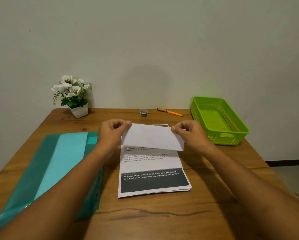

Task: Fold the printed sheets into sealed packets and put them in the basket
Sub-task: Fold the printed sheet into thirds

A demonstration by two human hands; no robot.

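Above the stack (154,172), left hand (113,131) and right hand (191,134) each pinch an end of the folded sheet (152,136); basket (219,134) at right.

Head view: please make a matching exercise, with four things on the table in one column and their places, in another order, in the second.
1 flower pot
2 orange pen
3 green basket
4 teal folder

A right edge of the table
B left side, nearest the person
C far left corner
D far edge, just right of the tape roll

Pairs: 1-C, 2-D, 3-A, 4-B
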